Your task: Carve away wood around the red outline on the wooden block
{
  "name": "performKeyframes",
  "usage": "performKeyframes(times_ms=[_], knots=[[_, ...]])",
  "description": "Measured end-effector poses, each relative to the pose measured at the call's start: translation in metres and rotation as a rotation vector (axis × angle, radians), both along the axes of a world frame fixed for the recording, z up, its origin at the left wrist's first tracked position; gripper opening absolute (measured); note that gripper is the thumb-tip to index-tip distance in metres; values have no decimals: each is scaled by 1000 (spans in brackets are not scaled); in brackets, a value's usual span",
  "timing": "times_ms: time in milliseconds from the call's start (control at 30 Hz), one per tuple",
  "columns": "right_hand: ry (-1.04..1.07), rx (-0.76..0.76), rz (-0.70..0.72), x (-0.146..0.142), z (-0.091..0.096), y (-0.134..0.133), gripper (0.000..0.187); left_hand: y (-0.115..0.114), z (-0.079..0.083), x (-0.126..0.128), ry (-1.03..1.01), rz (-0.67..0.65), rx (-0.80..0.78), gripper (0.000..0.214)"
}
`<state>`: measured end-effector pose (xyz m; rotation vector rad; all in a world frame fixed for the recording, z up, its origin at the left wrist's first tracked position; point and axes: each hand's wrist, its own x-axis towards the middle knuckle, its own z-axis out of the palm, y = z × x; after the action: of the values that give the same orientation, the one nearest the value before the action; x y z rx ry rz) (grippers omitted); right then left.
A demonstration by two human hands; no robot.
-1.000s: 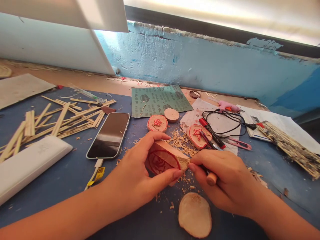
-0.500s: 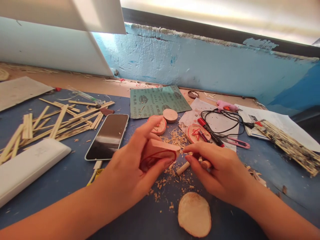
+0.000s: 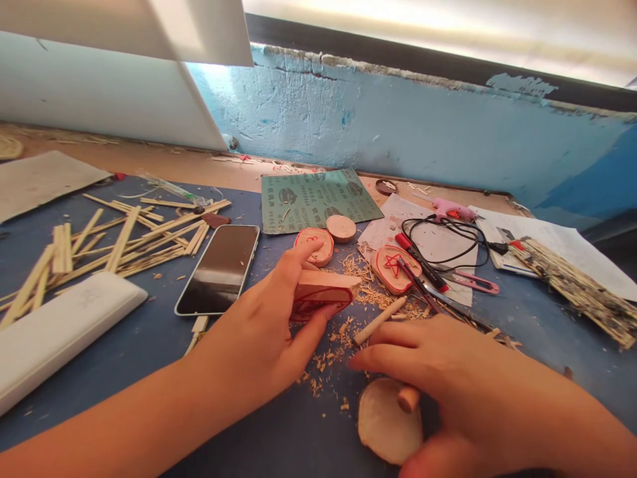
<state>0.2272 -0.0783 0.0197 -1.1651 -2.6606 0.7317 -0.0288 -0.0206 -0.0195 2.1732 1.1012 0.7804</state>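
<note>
My left hand grips a pale wood piece with red marker lines on its near face, fingers behind and thumb in front. My right hand is low over a round wood slice, thumb and fingers spread around it. From under that hand pokes the rounded end of a wooden handle, held against the palm; the rest of it is hidden. Just beyond its fingers, a short wooden stick lies among wood shavings.
A slice with a red star, one with a red figure and a plain one lie beyond. Around them are green sandpaper, a phone, wood strips, a white case, a black cable and a pink glue gun.
My right hand has moved away from the wood piece, down toward the round slice, with the wooden handle still in it. My left hand has turned the wood piece slightly.
</note>
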Motion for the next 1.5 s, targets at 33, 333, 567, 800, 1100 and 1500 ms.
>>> performKeyframes(times_ms=[33,333,567,800,1100,1500], knots=[[-54,-23,3,-1,1,-2,51,0,1,0,2,6,-3,71],[145,182,-235,-2,-16,5,63,0,4,1,-89,24,-26,58],[272,118,-290,-5,-20,4,55,-2,6,0,-294,194,-76,65],[-47,-4,-133,-9,-20,6,47,-6,18,4,-564,137,-359,55],[8,187,-230,8,-23,9,82,-5,6,-2,-55,-62,-350,65],[1,72,-107,-9,-24,7,66,-10,-13,2,125,-107,-143,65]])
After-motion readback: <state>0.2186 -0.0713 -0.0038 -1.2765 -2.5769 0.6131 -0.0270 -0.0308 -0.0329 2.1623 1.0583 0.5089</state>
